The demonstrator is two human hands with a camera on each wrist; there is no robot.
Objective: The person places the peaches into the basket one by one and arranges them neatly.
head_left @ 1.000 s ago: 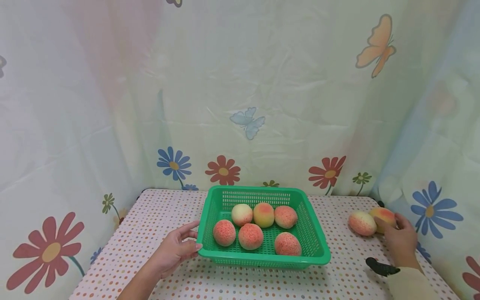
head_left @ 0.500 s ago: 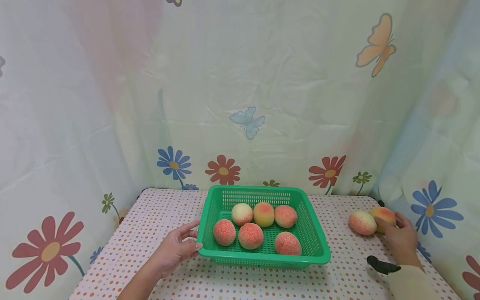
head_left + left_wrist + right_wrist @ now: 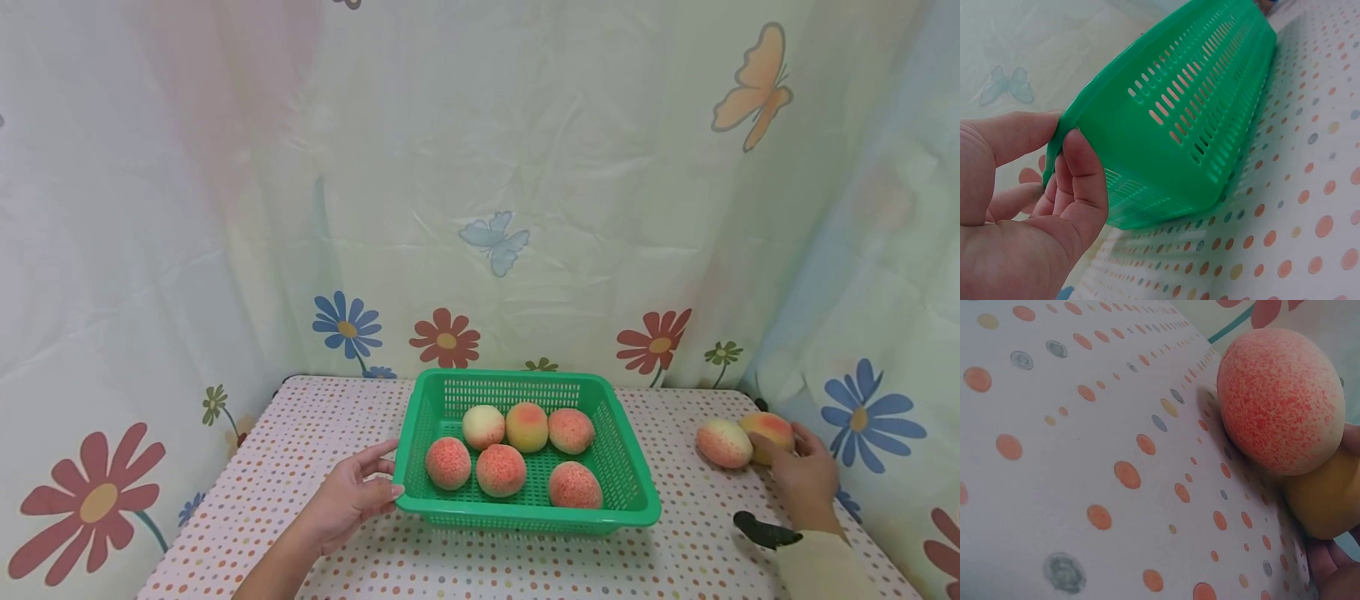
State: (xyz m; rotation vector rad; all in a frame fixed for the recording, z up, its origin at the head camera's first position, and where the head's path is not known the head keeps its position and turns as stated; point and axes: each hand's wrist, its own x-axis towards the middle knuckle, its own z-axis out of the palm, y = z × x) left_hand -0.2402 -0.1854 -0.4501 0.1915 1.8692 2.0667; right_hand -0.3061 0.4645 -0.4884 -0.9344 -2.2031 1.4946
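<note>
At the left end of the green plastic basket [image 3: 525, 514], my left hand [image 3: 348, 498] pinches the rim; the left wrist view has the thumb and fingers on either side of the basket's edge [image 3: 1094, 87]. Over at the right side of the table, my right hand [image 3: 808, 479] grips a yellow-orange peach [image 3: 770, 427] resting on the cloth. Touching it on the left lies a pale, red-speckled peach [image 3: 724, 442], large in the right wrist view as a speckled peach [image 3: 1282, 400]. Part of the yellow peach [image 3: 1325, 497] is hidden there by the speckled one.
Inside the basket lie several peaches, among them a yellow one [image 3: 527, 428] and a red-speckled one [image 3: 575, 486]. A dotted cloth [image 3: 675, 567] covers the table. Flower-printed curtains [image 3: 555, 167] stand behind and on both sides. A black strap end [image 3: 765, 531] sticks out at the right wrist.
</note>
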